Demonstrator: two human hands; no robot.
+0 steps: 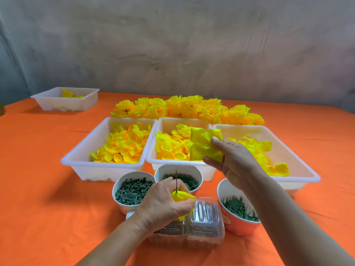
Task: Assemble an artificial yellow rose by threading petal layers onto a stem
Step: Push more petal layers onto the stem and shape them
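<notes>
Head view: four trays [103,166] [172,162] [299,181] [63,106], three cups [115,187] [199,176] [236,225], one stem [176,179], seemingly one petal layer [203,144].

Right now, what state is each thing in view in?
Left hand: grips the yellow bud on its thin green stem, stem pointing up.
Right hand: pinches a flat yellow fabric petal layer, not yet threaded.
Left white plastic tray: well filled with petals.
Right white plastic tray: partly filled.
Yellow roses: finished, heaped behind the trays.
</notes>
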